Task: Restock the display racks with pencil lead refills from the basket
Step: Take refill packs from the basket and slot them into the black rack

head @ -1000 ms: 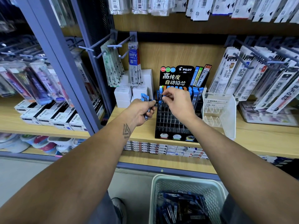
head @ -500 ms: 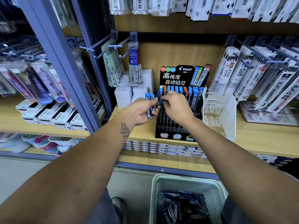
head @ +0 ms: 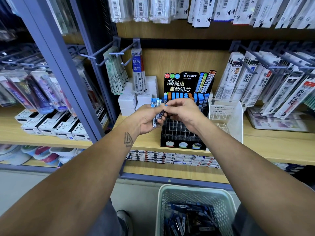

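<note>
A black Pilot display rack (head: pixel 182 133) stands on the wooden shelf, its back row filled with blue and orange capped lead tubes and its front slots bare. My left hand (head: pixel 146 119) grips a bundle of blue-capped lead refills (head: pixel 156 101) just left of the rack. My right hand (head: pixel 182 112) pinches the blue cap end of one refill (head: pixel 162 114) from that bundle, in front of the rack. A pale green basket (head: pixel 161 198) at the bottom holds many blue refill packs (head: pixel 189 218).
A clear Mono rack (head: pixel 226 116) stands right of the Pilot rack. White boxes (head: pixel 127 103) sit to its left. Hooks with hanging refill packets (head: pixel 247 79) jut out on both sides. A purple shelf post (head: pixel 56 57) runs down the left.
My right hand came back from the rack's back row to the bundle in my left hand and now pinches one refill there. My left hand rose slightly.
</note>
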Action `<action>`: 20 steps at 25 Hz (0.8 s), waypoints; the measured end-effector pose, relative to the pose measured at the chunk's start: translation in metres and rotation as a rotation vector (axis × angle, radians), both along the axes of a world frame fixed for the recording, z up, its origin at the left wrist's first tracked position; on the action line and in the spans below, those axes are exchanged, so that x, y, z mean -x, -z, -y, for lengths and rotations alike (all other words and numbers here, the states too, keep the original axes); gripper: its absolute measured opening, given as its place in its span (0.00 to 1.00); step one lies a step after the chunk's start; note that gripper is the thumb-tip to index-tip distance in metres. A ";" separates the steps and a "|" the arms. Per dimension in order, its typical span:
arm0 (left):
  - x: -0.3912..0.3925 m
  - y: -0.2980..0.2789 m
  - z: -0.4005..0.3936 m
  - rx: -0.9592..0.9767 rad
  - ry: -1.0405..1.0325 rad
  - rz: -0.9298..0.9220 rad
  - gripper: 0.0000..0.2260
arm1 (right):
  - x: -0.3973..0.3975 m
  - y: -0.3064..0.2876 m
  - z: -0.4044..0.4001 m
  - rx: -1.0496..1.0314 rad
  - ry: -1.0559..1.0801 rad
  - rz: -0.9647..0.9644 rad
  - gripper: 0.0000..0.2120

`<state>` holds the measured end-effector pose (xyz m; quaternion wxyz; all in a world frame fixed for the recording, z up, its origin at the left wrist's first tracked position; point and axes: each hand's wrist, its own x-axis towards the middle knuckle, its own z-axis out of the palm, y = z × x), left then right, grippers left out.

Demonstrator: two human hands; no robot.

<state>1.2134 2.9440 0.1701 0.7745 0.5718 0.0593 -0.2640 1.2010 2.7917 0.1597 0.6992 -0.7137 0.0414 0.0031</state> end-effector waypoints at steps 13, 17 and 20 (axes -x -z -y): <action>-0.020 0.014 0.002 -0.233 -0.273 0.081 0.14 | -0.014 -0.001 -0.001 0.513 0.167 0.272 0.10; -0.022 0.015 0.004 -0.210 -0.268 0.091 0.14 | -0.013 0.002 -0.002 0.609 0.216 0.341 0.05; -0.023 0.015 0.004 -0.209 -0.268 0.100 0.14 | -0.015 0.002 -0.003 0.613 0.241 0.363 0.06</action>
